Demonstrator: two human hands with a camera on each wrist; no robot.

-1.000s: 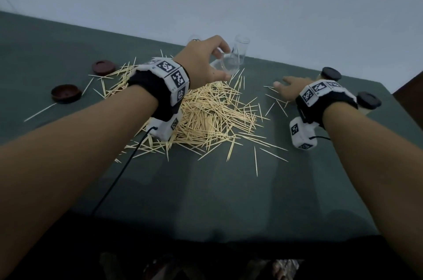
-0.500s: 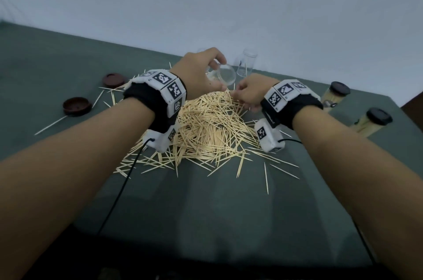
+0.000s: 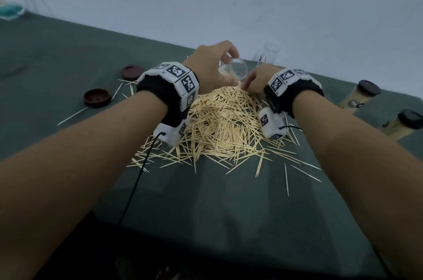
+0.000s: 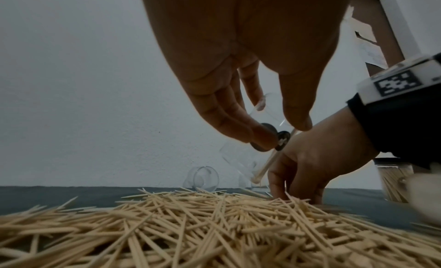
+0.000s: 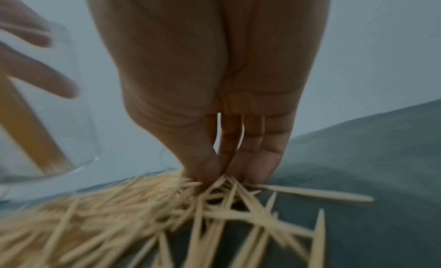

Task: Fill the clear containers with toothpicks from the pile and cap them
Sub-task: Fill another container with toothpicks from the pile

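Note:
My left hand (image 3: 225, 69) holds a clear container (image 3: 234, 70) tilted above the far edge of the toothpick pile (image 3: 224, 124), its mouth toward me. In the left wrist view the fingers (image 4: 238, 121) and thumb grip its wall, and a few toothpicks (image 4: 267, 162) lean inside. My right hand (image 3: 249, 85) is just right of it, fingertips down in the pile. In the right wrist view the right hand (image 5: 222, 175) pinches toothpicks between thumb and fingers, beside the held container (image 5: 59, 112). A second clear container (image 3: 270, 55) stands upright behind.
Two brown caps (image 3: 131, 72) (image 3: 97, 97) lie at the left on the green table (image 3: 229, 206). Two filled, capped containers (image 3: 359, 96) (image 3: 402, 124) stand at the right. Another clear container (image 4: 205, 179) lies on its side behind the pile. Loose toothpicks are scattered round the pile.
My right hand has come left from the bare table near the capped containers to the pile's far edge and closed on toothpicks. The left hand kept hold of the tilted container.

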